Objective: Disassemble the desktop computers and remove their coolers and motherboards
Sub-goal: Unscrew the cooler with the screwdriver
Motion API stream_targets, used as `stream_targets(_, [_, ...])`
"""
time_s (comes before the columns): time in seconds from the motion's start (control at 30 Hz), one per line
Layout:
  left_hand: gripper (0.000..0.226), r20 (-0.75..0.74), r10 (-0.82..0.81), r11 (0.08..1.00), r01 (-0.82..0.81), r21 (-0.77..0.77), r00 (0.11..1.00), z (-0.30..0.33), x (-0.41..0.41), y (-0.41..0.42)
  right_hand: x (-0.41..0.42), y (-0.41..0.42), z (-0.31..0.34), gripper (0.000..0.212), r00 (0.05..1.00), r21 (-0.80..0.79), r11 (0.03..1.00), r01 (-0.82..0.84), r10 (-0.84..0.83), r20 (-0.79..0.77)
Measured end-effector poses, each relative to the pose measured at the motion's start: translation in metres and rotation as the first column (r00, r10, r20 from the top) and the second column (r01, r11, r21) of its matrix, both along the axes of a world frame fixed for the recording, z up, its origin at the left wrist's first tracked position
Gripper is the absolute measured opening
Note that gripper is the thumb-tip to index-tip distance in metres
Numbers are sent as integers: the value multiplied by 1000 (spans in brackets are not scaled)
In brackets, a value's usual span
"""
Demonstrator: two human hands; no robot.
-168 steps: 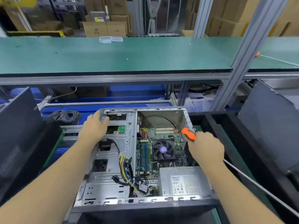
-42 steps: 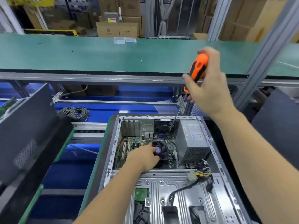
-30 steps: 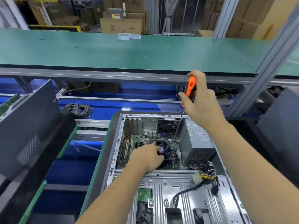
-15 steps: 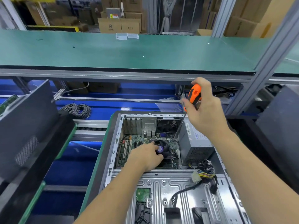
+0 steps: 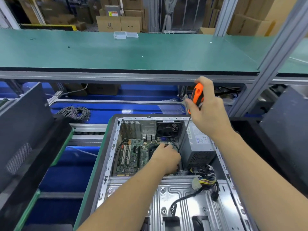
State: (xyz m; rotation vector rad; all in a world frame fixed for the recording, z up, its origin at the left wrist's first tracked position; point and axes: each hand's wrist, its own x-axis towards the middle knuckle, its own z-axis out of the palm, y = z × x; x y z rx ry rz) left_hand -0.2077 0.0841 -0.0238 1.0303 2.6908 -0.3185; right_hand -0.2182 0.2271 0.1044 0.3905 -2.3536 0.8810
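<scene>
Reaching down into the open desktop case, the person's left hand lies over the cooler, which sits on the motherboard just left of the power supply. Fingers curl down over the cooler's top, covering it almost entirely; whether they actually grip it or only rest on it, can't tell from this angle. Right hand is up above the case's far edge, wrapped round the orange and black handle of a screwdriver, thumb on the near side. The thin shaft runs down from the handle past the inner face of the power supply toward the cooler area; tip is hidden by the left hand.

Case lies on its side w/ the open face up, on a green-edged bench. Rear fan is at the far wall, expansion slots to its left, two white slots on the board nearer the left wall. A bundle of yellow & black cables spills from the power supply onto the metal drive cage at the near end.

Beyond the case a long green worktop spans the room, a small clear plastic box on its far edge. Coil of grey wire lies on the blue shelf under it. Dark case panels lean at left & right
</scene>
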Motion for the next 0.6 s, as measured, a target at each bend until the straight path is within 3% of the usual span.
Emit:
stream_targets(0.1, [21, -9, 10, 992, -11, -124, 1000, -3, -5, 21, -1, 4, 3, 50, 1000, -14, 1000, -4, 5, 19])
stream_targets(0.2, [21, -42, 28, 991, -33, -130, 999, 0, -7, 33, 1, 5, 5, 50, 1000, -8, 1000, -4, 4, 8])
stream_targets(0.4, [24, -163, 86, 980, -54, 192, 983, 25, -12, 10, -2, 10, 11, 51, 999, -53, 998, 27, -29, -30])
stream_targets(0.5, [18, -85, 252, 945, -226, 237, 964, 33, -17, -33, -3, 8, 8, 51, 999, -56, 998, 36, -38, -28])
stream_targets(0.6, [11, 40, 432, 854, -423, 304, 901, 16, -8, -64, -6, 4, 3, 50, 998, -76, 996, 56, -58, -23])
